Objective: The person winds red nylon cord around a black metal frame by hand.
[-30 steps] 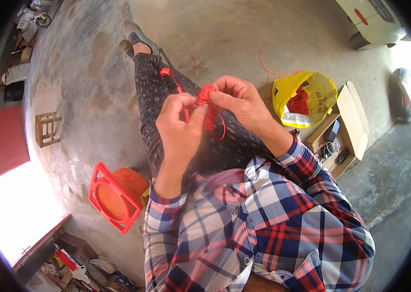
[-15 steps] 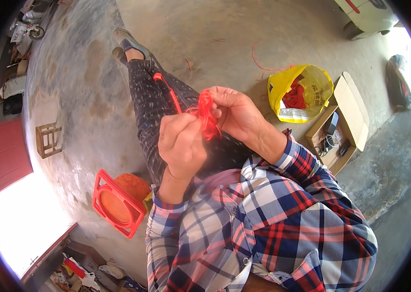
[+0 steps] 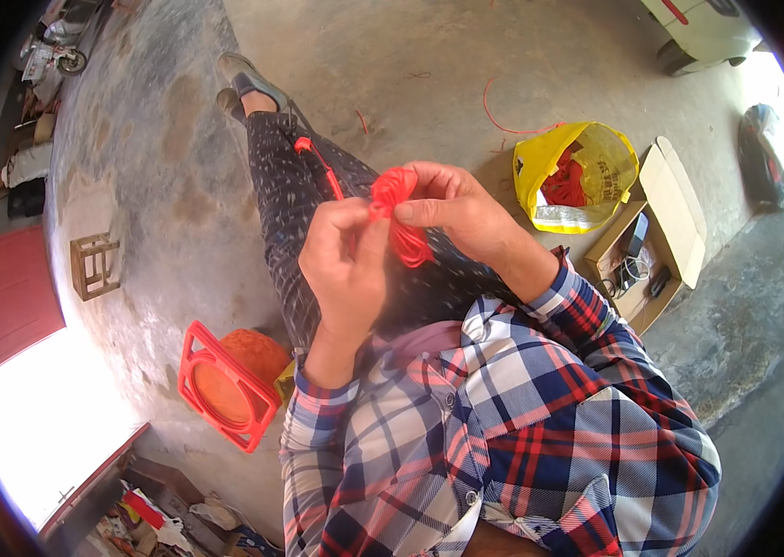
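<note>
Pinching a bundle of red cord (image 3: 397,200) between thumb and fingers, the right hand (image 3: 452,212) is closed on the bundle's upper part, just above the centre of the view. The left hand (image 3: 347,269), at 7 o'clock from the bundle, is curled against its lower strands with the fingertips meeting the cord; both hands grasp the same bundle and touch one another. A thin red strand (image 3: 318,162) runs from the bundle toward 11 o'clock, lying over the dark speckled trousers (image 3: 285,195) of the seated person. The forearms wear plaid sleeves (image 3: 540,408) that enter from 5 o'clock. On the concrete floor (image 3: 392,56), a yellow bag (image 3: 587,158) holding red material lies at 2 o'clock from the hands, with an open cardboard box (image 3: 666,213) just beside it at 3 o'clock. An orange-red square frame (image 3: 225,385) rests at 8 o'clock, and a small wooden stool (image 3: 95,265) stands well apart at 9 o'clock.
</note>
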The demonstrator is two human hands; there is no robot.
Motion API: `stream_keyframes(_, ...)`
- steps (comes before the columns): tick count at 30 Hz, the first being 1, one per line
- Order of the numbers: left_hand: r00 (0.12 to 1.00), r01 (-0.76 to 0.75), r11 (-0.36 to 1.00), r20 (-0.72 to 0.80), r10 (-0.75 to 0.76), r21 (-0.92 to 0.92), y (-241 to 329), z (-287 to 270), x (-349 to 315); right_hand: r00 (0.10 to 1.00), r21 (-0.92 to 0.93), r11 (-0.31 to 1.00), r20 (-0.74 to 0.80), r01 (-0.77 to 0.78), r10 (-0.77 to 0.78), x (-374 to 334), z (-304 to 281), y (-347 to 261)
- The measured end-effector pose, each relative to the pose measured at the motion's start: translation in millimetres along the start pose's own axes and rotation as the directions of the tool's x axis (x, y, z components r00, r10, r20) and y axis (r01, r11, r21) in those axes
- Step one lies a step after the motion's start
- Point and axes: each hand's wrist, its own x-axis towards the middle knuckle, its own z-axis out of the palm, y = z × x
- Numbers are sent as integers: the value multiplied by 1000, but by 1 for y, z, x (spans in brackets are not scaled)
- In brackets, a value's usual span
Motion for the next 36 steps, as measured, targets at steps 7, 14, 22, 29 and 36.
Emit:
stream_keyframes(7, 931, 366, 845, 150, -334, -389, 4, -3, 9, 994, 81, 996, -100, -34, 42, 1, -13, 9)
stream_keyframes(14, 953, 301, 953, 27, -302, 28, 3, -1, 8, 996, 76, 997, -86, -19, 26, -1, -16, 13)
stream_keyframes(22, 979, 181, 940, 36, -200, 291, 23, 8, 10, 998, -32, 999, -63, 31, -33, -5, -6, 3)
stream_keyframes(29, 938, 316, 948, 156, -308, -32, 9, -2, 10, 998, 118, 993, -59, 4, 3, -10, -21, 13)
stream_keyframes(36, 982, 94, 979, 144, -121, 178, 16, 5, 9, 984, 123, 989, -149, -79, 98, -8, -19, 7)
